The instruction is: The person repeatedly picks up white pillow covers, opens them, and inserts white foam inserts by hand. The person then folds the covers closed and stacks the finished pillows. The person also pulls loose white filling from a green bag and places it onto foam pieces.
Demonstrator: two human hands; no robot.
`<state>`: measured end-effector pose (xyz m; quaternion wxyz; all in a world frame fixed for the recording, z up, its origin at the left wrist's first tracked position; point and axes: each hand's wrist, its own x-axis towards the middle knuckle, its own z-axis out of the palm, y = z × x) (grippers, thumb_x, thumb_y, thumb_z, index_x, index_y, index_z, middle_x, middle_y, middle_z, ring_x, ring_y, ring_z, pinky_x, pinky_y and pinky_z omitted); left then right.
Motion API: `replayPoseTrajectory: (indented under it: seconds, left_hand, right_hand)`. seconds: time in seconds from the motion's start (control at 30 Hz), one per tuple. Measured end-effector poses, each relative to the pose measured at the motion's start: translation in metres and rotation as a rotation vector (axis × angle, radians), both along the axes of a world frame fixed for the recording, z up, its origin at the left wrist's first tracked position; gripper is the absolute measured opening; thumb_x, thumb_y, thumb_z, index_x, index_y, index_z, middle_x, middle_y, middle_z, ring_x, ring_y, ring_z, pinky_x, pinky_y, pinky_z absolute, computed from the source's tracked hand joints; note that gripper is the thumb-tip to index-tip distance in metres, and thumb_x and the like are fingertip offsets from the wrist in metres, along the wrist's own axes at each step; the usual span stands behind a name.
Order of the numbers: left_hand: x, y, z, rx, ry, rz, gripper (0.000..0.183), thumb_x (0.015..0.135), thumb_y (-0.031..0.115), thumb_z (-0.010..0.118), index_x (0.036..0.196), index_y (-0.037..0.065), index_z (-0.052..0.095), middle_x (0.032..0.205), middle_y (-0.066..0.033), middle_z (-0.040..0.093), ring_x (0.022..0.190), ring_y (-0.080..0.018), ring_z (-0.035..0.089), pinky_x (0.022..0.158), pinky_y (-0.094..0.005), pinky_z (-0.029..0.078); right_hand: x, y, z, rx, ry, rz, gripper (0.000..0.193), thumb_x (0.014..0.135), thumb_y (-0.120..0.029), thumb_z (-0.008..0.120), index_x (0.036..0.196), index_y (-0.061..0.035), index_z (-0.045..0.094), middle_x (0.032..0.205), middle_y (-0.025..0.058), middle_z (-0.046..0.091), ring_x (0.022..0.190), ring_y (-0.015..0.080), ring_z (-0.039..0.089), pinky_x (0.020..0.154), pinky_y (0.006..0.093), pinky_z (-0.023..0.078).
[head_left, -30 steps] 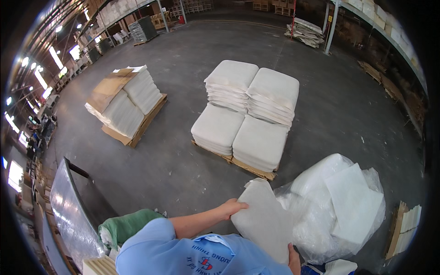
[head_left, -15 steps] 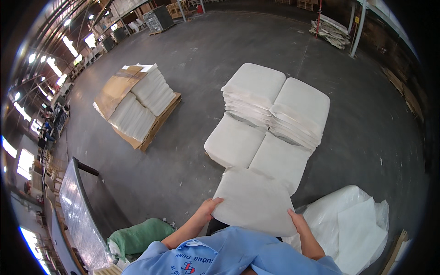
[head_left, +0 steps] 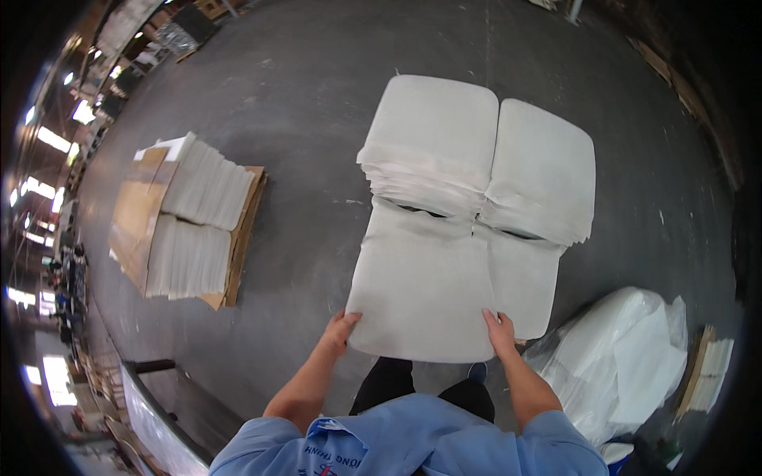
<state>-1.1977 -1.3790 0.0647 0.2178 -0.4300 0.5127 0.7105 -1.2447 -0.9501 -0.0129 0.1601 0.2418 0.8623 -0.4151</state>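
Note:
A white, soft-looking square pad [head_left: 421,297] with rounded corners spans the space between my hands. My left hand [head_left: 341,329] grips its near left corner, and my right hand [head_left: 498,329] pinches its near right corner. The pad lies over the near left pile, whose top it hides. Beside it is the lower near right pile [head_left: 524,285] of similar white pads. Behind these rise two taller stacks, the far left stack [head_left: 429,131] and the far right stack [head_left: 544,163].
To the left, a wooden pallet [head_left: 248,238] bears more white stacks [head_left: 190,250] partly covered by brown cardboard [head_left: 143,210]. Clear plastic with white sheets [head_left: 615,357] lies at right. A plastic-covered table [head_left: 163,424] stands at lower left, and thin boards [head_left: 698,373] at far right.
The pad has moved forward and left from in front of my body onto the near left pile, both hands still holding it. My view has tilted further down.

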Motion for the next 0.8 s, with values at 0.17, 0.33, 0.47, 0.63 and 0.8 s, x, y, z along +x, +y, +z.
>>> replayPoseTrajectory:
  seconds: [0.17, 0.33, 0.47, 0.63, 0.8]
  left_hand:
    - [-0.102, -0.082, -0.052, 0.037, -0.014, -0.122, 0.076, 0.087, 0.024, 0.071, 0.155, 0.011, 0.040, 0.147, -0.0094, 0.054, 0.136, -0.0286, 0.050, 0.111, -0.0452, 0.041]
    - [-0.186, -0.093, -0.135, -0.100, -0.195, -0.426, 0.079, 0.088, 0.025, 0.067, 0.159, 0.013, 0.034, 0.154, -0.0100, 0.047, 0.142, -0.0286, 0.044, 0.115, -0.0462, 0.036]
    - [-0.192, -0.116, -0.196, -0.123, -0.142, -0.387, 0.083, 0.094, 0.039, 0.070, 0.157, 0.003, 0.030, 0.158, -0.0147, 0.042, 0.144, -0.0289, 0.043, 0.116, -0.0458, 0.036]
    - [-0.203, -0.106, -0.253, -0.453, -0.082, -0.657, 0.080, 0.096, 0.043, 0.069, 0.154, 0.000, 0.034, 0.149, -0.0211, 0.051, 0.134, -0.0327, 0.055, 0.108, -0.0422, 0.046]
    - [-0.203, -0.100, -0.286, -0.522, -0.143, -0.619, 0.080, 0.095, 0.047, 0.069, 0.151, 0.000, 0.037, 0.143, -0.0217, 0.057, 0.128, -0.0322, 0.059, 0.105, -0.0414, 0.048]
  right_hand:
    - [-0.061, -0.086, -0.044, -0.105, 0.046, -0.167, 0.079, 0.089, -0.054, 0.073, 0.139, 0.0056, 0.055, 0.119, 0.0249, 0.070, 0.110, 0.0346, 0.069, 0.095, 0.0398, 0.052]
    - [-0.089, -0.099, -0.135, -0.102, -0.144, -0.232, 0.078, 0.090, -0.050, 0.073, 0.144, 0.0010, 0.050, 0.118, 0.0190, 0.070, 0.095, 0.0273, 0.070, 0.083, 0.0374, 0.054]
    - [-0.122, -0.136, -0.137, -0.287, -0.544, -0.170, 0.079, 0.090, -0.051, 0.074, 0.144, 0.0015, 0.051, 0.128, 0.0176, 0.067, 0.108, 0.0290, 0.068, 0.090, 0.0414, 0.054]
    - [-0.132, -0.132, -0.145, -0.399, -0.465, -0.282, 0.079, 0.089, -0.039, 0.078, 0.145, 0.0059, 0.045, 0.138, 0.0206, 0.061, 0.125, 0.0287, 0.061, 0.103, 0.0400, 0.050]
    - [-0.126, -0.110, -0.185, -0.391, -0.391, -0.179, 0.089, 0.089, -0.042, 0.077, 0.152, 0.0054, 0.036, 0.149, 0.0207, 0.053, 0.136, 0.0300, 0.053, 0.111, 0.0409, 0.043]
